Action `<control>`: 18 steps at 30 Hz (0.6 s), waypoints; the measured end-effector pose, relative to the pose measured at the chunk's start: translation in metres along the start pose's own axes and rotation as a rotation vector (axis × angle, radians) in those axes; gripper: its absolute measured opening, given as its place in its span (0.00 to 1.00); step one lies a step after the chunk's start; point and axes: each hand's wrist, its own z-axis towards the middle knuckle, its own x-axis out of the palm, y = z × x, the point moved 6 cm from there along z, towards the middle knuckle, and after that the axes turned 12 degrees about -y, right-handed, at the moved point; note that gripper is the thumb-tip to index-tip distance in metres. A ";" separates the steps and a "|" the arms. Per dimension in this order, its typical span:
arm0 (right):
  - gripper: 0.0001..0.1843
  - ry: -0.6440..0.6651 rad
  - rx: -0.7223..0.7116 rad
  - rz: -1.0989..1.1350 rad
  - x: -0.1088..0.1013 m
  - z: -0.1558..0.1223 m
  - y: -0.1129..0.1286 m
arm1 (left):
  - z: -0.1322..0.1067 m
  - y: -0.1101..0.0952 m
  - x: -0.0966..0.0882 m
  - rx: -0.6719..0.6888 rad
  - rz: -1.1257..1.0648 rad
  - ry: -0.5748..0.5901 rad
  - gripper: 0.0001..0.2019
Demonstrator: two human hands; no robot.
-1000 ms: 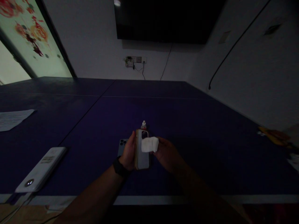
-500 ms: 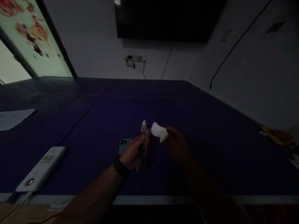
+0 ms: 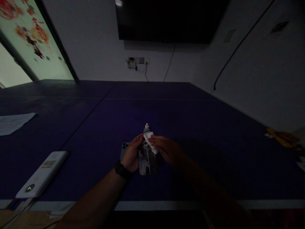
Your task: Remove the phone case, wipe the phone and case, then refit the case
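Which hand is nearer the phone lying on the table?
Left. The left hand holding the phone case overlaps the phone in view. The right hand, pressing a white tissue to the case, is farther away, beyond the case.

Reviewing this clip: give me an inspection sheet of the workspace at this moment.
Surface: dark blue table-tennis table.
Job's things: patterned phone case, white tissue on it, small bottle upright beyond, smartphone lying flat.
Clutter: paper sheet, white power bank, yellow-orange items.
Hands: left hand holds the case; right hand presses the tissue on it.
Cables: thin black cables below the wall socket.
Surroundings: wall-mounted screen, floral glass panel.
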 end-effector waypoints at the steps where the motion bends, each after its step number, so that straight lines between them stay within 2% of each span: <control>1: 0.16 0.015 -0.021 0.012 0.000 -0.004 0.006 | 0.000 -0.001 -0.001 0.000 -0.001 -0.015 0.11; 6: 0.17 0.153 -0.047 0.074 -0.002 -0.020 0.027 | 0.000 -0.002 -0.002 -0.046 -0.023 -0.039 0.09; 10: 0.17 0.062 0.032 0.033 -0.008 -0.006 0.015 | -0.001 0.005 0.004 -0.120 -0.018 0.030 0.12; 13: 0.17 0.024 0.042 0.037 -0.007 0.002 0.010 | -0.001 0.007 0.004 -0.145 -0.028 0.038 0.11; 15: 0.15 0.061 0.000 0.060 -0.004 0.001 0.018 | -0.001 0.006 0.002 -0.162 -0.045 0.032 0.09; 18: 0.14 0.172 -0.093 0.053 0.000 -0.008 0.045 | -0.004 0.003 0.002 -0.177 -0.052 0.036 0.07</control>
